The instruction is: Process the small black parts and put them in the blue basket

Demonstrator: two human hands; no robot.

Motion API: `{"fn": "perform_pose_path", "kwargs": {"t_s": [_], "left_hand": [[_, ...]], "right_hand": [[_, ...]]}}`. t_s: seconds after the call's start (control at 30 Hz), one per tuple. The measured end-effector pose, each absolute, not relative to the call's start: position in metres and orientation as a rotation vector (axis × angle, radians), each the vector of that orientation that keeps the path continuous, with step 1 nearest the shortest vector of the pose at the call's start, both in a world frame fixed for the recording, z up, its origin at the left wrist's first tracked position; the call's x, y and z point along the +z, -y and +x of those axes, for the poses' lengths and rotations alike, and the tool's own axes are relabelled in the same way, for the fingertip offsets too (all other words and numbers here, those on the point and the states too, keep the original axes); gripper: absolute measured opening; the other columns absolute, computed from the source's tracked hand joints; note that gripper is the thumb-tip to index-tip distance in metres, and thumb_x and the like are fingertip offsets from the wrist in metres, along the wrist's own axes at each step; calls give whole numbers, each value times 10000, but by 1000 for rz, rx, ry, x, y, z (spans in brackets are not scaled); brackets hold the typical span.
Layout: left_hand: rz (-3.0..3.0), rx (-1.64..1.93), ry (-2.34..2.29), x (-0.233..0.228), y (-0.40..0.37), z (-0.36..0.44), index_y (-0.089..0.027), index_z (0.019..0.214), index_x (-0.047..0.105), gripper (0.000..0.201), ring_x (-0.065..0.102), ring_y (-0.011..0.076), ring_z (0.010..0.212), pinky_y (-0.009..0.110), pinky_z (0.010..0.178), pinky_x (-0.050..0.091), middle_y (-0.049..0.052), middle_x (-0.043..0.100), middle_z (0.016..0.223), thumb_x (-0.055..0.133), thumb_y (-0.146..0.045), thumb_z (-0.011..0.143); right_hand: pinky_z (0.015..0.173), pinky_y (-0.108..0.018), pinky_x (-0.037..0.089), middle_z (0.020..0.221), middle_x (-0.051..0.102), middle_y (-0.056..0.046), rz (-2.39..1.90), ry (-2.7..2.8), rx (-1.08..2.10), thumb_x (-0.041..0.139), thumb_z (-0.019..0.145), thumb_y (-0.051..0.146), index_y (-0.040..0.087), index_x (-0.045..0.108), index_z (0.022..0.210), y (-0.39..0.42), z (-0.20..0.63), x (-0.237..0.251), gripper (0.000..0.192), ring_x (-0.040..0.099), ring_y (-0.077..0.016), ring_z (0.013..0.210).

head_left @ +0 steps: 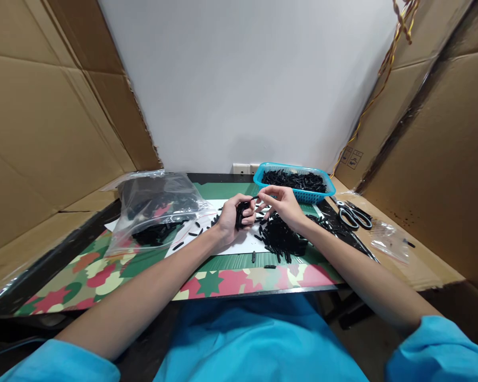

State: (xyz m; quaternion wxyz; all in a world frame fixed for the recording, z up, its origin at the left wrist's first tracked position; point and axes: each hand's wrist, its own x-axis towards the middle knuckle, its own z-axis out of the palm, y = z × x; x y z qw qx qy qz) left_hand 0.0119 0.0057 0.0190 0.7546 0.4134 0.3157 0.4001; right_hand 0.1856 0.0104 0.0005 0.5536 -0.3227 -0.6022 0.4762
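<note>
My left hand (234,217) is closed around a bunch of small black strip-like pieces (242,213). Close beside it, my right hand (282,205) pinches one slim black piece (255,198) between thumb and fingertips, its end at the left hand's thumb. Under the right hand lies a heap of the same black pieces (282,239), partly on a white sheet (239,246). More loose pieces are scattered over the sheet to the left of my left hand. What exactly the pieces are, I cannot make out.
A blue plastic basket (330,192) full of black pieces stands at the back. Left is a clear plastic bag (159,199) with black pieces inside. Scissors (354,216) and a small clear bag (390,241) lie right. Cardboard walls (442,148) flank the camouflage-patterned table (239,282).
</note>
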Motion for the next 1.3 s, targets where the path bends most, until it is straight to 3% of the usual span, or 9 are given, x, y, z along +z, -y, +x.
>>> {"fn": "perform_pose_path", "kwargs": {"t_s": [0.5, 0.87, 1.3], "left_hand": [[889, 864, -734, 16, -11, 12, -199, 634, 495, 242, 273, 67, 342, 184, 317, 202, -87, 301, 486, 575, -305, 837], [937, 849, -780, 15, -11, 14, -212, 647, 462, 270, 289, 71, 348, 175, 325, 186, -87, 309, 500, 566, -313, 875], [987, 874, -802, 13, -11, 16, -209, 626, 466, 313, 304, 67, 341, 162, 322, 178, -79, 333, 491, 592, -341, 880]], "right_hand": [[391, -234, 526, 853, 698, -39, -785, 1456, 1174, 824, 778, 616, 175, 672, 862, -12, 186, -3, 473, 733, -189, 583], [397, -248, 513, 794, 666, -12, -799, 1482, 1145, 794, 801, 606, 188, 645, 808, -14, 186, -4, 444, 640, -139, 518], [408, -265, 543, 792, 672, -6, -800, 1465, 1203, 813, 782, 602, 198, 662, 870, -16, 186, -7, 440, 653, -153, 536]]}}
